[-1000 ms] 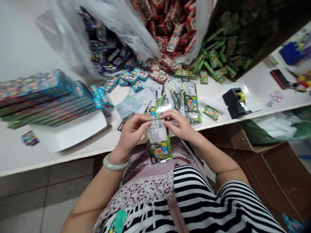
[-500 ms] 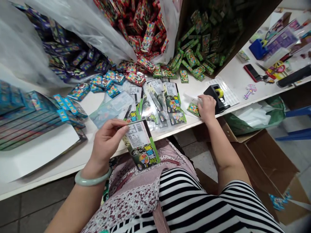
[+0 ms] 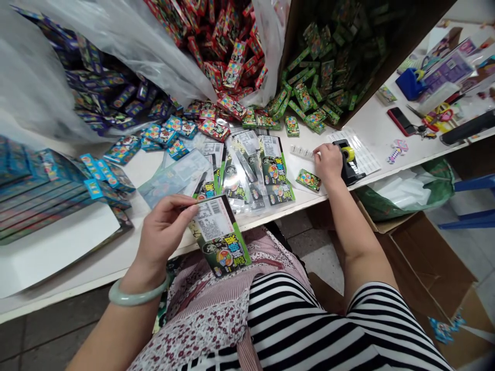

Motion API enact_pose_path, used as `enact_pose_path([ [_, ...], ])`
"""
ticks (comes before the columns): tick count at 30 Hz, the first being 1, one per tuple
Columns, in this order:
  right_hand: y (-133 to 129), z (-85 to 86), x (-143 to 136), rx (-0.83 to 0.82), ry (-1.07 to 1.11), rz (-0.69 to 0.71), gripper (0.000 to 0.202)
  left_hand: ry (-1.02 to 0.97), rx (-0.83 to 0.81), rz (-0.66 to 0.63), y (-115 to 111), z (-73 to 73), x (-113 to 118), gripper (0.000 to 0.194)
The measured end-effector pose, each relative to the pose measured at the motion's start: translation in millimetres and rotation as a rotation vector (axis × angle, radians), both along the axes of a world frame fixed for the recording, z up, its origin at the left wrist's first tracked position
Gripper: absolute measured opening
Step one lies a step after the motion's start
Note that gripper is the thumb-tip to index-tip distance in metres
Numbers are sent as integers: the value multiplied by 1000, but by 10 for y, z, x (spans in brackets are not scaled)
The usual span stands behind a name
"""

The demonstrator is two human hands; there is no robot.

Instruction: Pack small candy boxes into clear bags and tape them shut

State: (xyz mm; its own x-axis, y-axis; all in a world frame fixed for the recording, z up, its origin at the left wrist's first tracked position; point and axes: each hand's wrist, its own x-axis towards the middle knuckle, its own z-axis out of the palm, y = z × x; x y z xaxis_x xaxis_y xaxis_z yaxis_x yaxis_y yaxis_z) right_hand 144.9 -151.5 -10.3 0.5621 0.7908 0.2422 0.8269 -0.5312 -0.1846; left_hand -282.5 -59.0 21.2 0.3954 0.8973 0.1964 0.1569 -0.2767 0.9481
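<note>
My left hand (image 3: 164,226) pinches a black and green printed packet (image 3: 222,237) by its upper left edge, over the front of the table. The packet carries a white label with a barcode. My right hand (image 3: 328,164) has its fingers closed at the right end of a short strip of small white stickers (image 3: 301,152); the fingertips are partly hidden. Just below the strip lies a small green candy box (image 3: 308,180). A black tape dispenser (image 3: 350,167) with a yellow core stands beside my right hand. Similar packets (image 3: 274,167) lie overlapped between my hands.
Heaps of purple (image 3: 116,87), red (image 3: 234,67) and green boxes (image 3: 305,95) fill bags and a carton at the back. Blue boxes (image 3: 50,180) are stacked at left. A sticker sheet (image 3: 365,149), a phone (image 3: 401,121) and scissors (image 3: 441,116) lie at right. An open carton (image 3: 429,263) stands below.
My right hand has moved off the small green box, which now lies uncovered, and the sticker strip shows more clearly. The left hand and its packet have shifted slightly left and down.
</note>
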Motion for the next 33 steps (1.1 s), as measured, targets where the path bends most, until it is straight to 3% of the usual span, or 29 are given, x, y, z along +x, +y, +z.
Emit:
enact_pose_path([
  [6, -44, 59, 71, 131, 103, -88, 18, -28, -1, -25, 22, -53, -14, 9],
  [11, -101, 126, 233, 461, 91, -45, 12, -78, 31, -70, 22, -81, -10, 8],
  [14, -85, 300, 201, 717, 165, 10, 12, -104, 38, -86, 11, -89, -5, 9],
  [16, -50, 494, 4, 780, 331, 103, 12, -99, 34, -77, -10, -84, 14, 12],
  [18, -1, 723, -355, 695, 553, 288, 12, -82, 31, -81, -42, -68, 49, 14],
  [21, 87, 1039, -1051, 353, 840, 637, 17, -56, 40, -119, -90, -37, 117, 14],
  [25, 274, 1211, -1798, -20, 941, 990, 21, -68, 70, -163, -118, -3, 152, 12],
  [28, 456, 1151, -2065, -129, 880, 1009, 16, -79, 90, -172, -123, 21, 118, 12],
  [33, 626, 1023, -2175, -262, 837, 901, 17, -76, 81, -176, -112, 21, 71, 15],
])
